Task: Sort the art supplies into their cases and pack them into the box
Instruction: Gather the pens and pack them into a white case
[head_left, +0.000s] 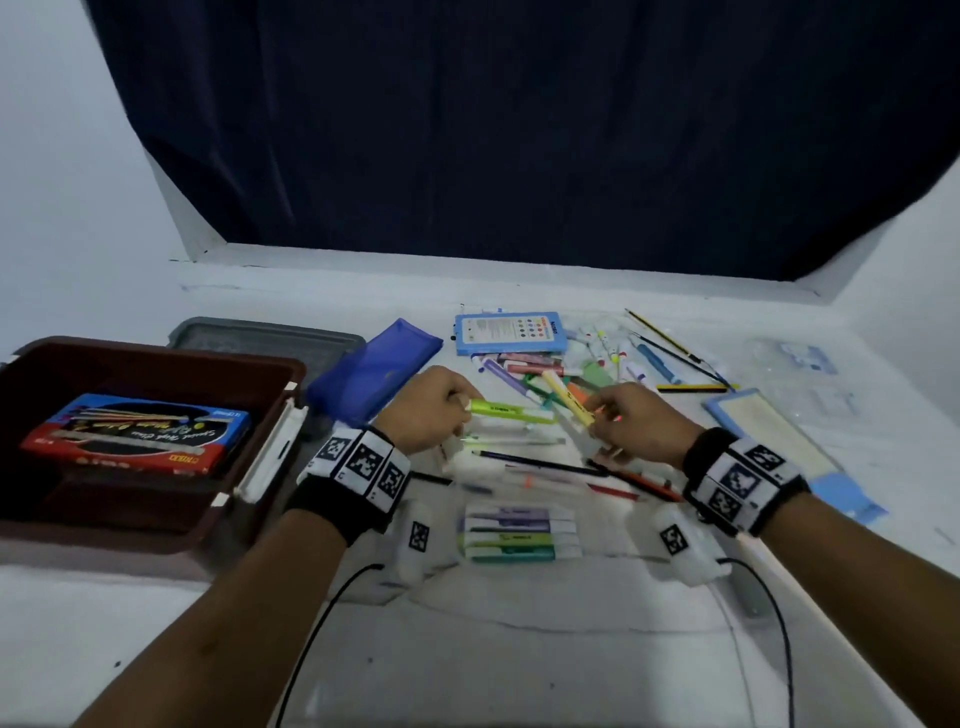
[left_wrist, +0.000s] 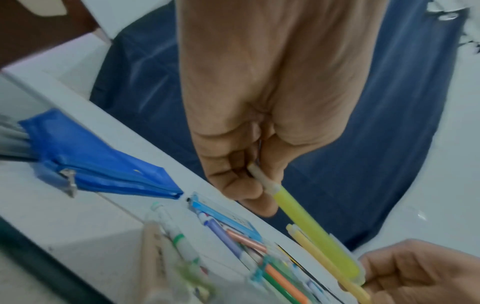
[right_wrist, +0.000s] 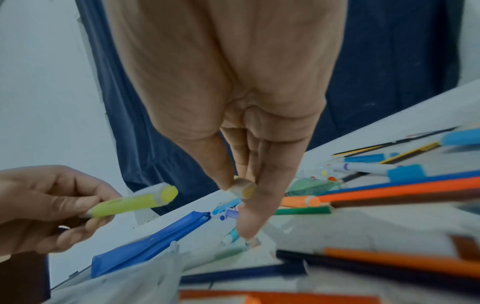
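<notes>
Both hands pinch highlighters above the worktop (head_left: 519, 649): left hand (head_left: 434, 410) a green highlighter (head_left: 511, 410), right hand (head_left: 636, 418) a yellow highlighter (head_left: 571, 402). Sorting step; next, slot them into the clear case (head_left: 519, 532).

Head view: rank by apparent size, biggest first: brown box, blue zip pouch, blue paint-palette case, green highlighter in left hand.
1. brown box, clearly largest, though it also sits nearer the camera.
2. blue zip pouch.
3. blue paint-palette case, close to the pouch and lying farther back, so this ranking is unsure.
4. green highlighter, pinched by the left hand.
</notes>
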